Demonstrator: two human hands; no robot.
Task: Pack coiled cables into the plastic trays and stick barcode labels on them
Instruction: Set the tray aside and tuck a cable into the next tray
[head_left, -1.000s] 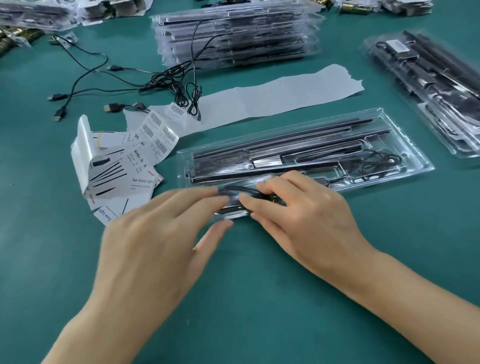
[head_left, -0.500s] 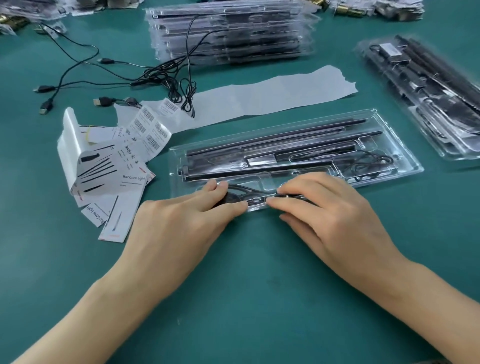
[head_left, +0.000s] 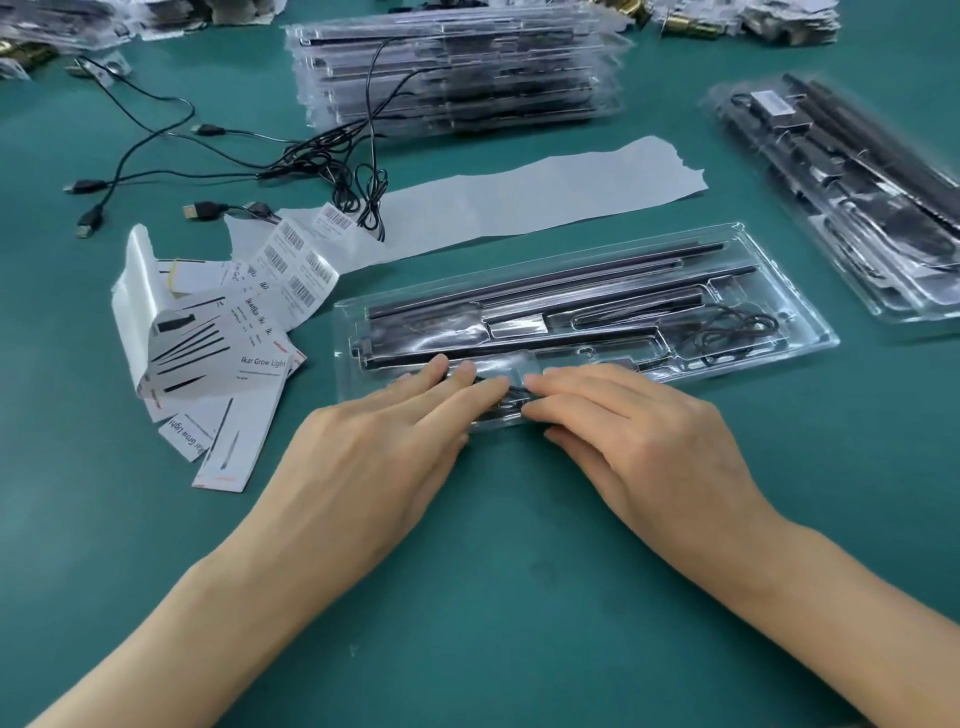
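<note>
A clear plastic tray (head_left: 810, 332) lies across the middle of the green table, holding black light bars and a coiled black cable (head_left: 727, 332) in its right pocket. My left hand (head_left: 374, 447) and my right hand (head_left: 639, 436) lie flat on the tray's near edge, fingertips almost meeting. Their straight fingers press a second black cable (head_left: 511, 402) down into the front pocket; most of it is hidden under the fingers. Barcode labels (head_left: 296, 260) and product stickers (head_left: 218, 358) sit left of the tray.
Loose black USB cables (head_left: 322, 161) sprawl at the back left. A stack of filled trays (head_left: 457, 73) stands behind them, and more filled trays (head_left: 852, 197) lie at the right. A long strip of white backing paper (head_left: 519, 192) runs behind the tray.
Both hands have flattened and closed in on each other over the tray's front pocket, pushing the cable lower into it. The tray has stayed in place.
</note>
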